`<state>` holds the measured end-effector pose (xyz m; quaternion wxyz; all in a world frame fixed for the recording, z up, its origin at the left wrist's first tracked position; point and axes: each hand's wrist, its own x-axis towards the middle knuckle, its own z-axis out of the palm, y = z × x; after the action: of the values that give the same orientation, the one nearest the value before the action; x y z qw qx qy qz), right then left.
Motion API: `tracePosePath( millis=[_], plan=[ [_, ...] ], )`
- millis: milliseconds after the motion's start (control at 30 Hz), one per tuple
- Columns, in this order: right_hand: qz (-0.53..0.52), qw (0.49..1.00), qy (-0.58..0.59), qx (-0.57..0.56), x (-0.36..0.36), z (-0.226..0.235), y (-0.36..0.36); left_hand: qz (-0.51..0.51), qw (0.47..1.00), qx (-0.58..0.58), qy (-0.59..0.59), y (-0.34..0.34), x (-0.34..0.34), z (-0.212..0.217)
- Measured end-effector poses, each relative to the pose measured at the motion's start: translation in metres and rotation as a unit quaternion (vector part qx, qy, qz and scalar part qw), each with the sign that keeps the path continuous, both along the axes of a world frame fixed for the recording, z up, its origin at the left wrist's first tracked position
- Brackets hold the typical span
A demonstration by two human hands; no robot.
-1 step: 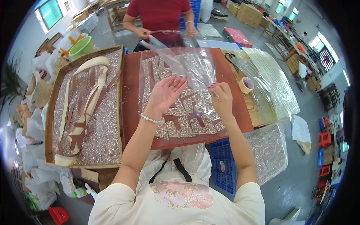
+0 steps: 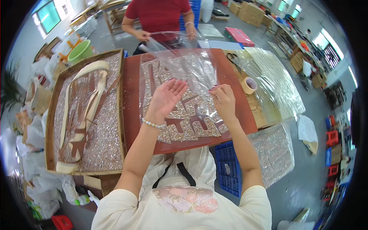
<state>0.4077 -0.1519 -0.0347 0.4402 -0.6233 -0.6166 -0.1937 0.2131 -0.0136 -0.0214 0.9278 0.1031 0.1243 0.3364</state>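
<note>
A clear plastic film [image 2: 180,63] stretches over the far half of a reddish-brown tabletop [image 2: 132,115]. My right hand [image 2: 224,100] pinches the film's near right edge between closed fingertips. My left hand [image 2: 165,101], with a beaded bracelet at its wrist, is turned palm up, fingers spread and holding nothing, close to the film's near edge. Beneath both hands lie several glittery cut-out pieces [image 2: 183,131], flat and close together, some seen through the film. Across the table, a person in a red shirt [image 2: 159,19] holds the film's far side with both hands.
To the left stands a wooden-rimmed tray [image 2: 123,82] of glittering stones, with cream and brown strips on top. Scissors [image 2: 234,61], a tape roll [image 2: 249,85] and clear sheets [image 2: 276,76] lie on the right. Blue crates [image 2: 228,168] stand below the table's right edge.
The whole view has shifted slightly. Both hands keep nearly the same pose, my right still pinching the film; the other person's hands are a little lower.
</note>
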Motion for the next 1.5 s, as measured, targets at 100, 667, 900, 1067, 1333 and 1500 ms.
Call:
tracePosePath(
  millis=[100,667,900,1067,1333,1500],
  plan=[
    [-0.043,0.998,-0.047,0.018,0.023,-0.008,-0.014,-0.076,0.993,-0.026,-0.086,0.012,0.031,-0.026],
    [-0.041,0.997,-0.06,0.019,0.014,-0.04,0.034,0.236,0.884,0.312,0.256,0.001,0.02,-0.061],
    [-0.026,0.977,0.125,0.172,0.009,0.034,0.068,0.411,0.661,0.376,0.503,-0.013,0.059,-0.095],
    [0.007,0.98,0.121,0.159,-0.004,0.04,0.049,0.133,0.975,0.035,0.177,0.048,0.056,-0.084],
    [0.058,0.976,-0.144,0.153,-0.02,0.037,0.015,0.159,0.967,0.16,0.115,0.226,0.008,-0.158],
    [0.067,0.969,-0.21,0.113,-0.007,0.041,-0.01,0.193,0.89,0.328,0.251,0.246,0.013,-0.173]
  ],
)
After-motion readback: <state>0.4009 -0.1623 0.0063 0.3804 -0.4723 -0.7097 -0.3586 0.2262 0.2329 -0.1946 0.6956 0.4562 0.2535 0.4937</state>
